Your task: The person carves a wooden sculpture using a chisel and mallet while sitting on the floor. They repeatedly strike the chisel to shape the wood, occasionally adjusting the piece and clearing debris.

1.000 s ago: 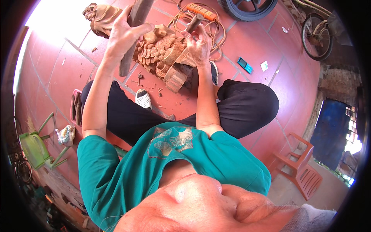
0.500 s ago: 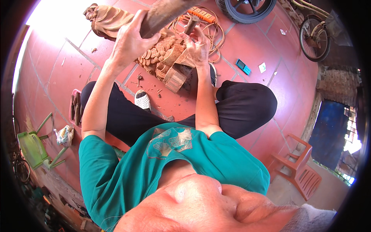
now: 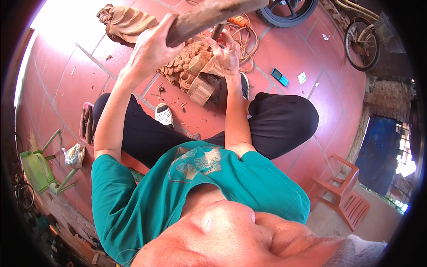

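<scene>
My left hand point(image 3: 153, 46) is closed around the near end of a thick wooden mallet point(image 3: 202, 20), a rough club that slants up to the right. My right hand point(image 3: 227, 55) grips a short tool with a round wooden handle point(image 3: 217, 32), probably a chisel; its blade is hidden. The mallet overlaps the top of that handle, and I cannot tell whether they touch. Beneath both hands lies a brown wood carving point(image 3: 184, 62) with rows of scales and a blocky near end point(image 3: 201, 91). Its far left part point(image 3: 129, 24) shows carved folds.
Wood chips point(image 3: 178, 106) litter the red tiles by my white shoe point(image 3: 163, 115). An orange power strip point(image 3: 239, 21) with a coiled cord, a blue phone point(image 3: 279, 76) and a motorbike wheel point(image 3: 287, 13) lie beyond. A pink tray point(image 3: 84, 124) of tools, a green chair point(image 3: 40, 171) and a red plastic chair point(image 3: 342, 187) flank me.
The mallet has moved right and slightly down, now covering the top of the tool handle and part of the power strip. My right hand and the carving have stayed nearly still.
</scene>
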Available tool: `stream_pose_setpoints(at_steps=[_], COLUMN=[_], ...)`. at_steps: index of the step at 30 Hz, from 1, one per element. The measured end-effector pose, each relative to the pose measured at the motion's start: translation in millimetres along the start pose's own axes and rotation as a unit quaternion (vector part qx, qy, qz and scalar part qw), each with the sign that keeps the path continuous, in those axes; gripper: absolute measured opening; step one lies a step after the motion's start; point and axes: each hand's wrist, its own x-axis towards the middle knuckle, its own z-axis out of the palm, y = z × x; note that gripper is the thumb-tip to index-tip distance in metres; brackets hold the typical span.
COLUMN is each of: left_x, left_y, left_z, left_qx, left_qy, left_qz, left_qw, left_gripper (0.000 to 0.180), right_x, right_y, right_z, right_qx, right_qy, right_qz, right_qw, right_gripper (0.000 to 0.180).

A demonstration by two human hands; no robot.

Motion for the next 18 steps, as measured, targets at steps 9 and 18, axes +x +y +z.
stream_pose_setpoints(at_steps=[9, 18], left_x=[1.7, 1.1], left_y=[-17.4, -7.7], left_z=[2.5, -5.5], left_qx=[0.128, 0.091], left_qy=[-0.023, -0.004], left_qz=[-0.040, -0.059], left_qw=[0.991, 0.994], left_gripper=[0.064, 0.064], right_x=[3.1, 0.0], right_y=[24.0, 2.7], right_z=[0.0, 2.7], right_qx=[0.113, 0.086], right_qy=[0.118, 0.047], right_qz=[0.032, 0.060], right_qw=[0.986, 0.993], right_gripper=[0.019, 0.020])
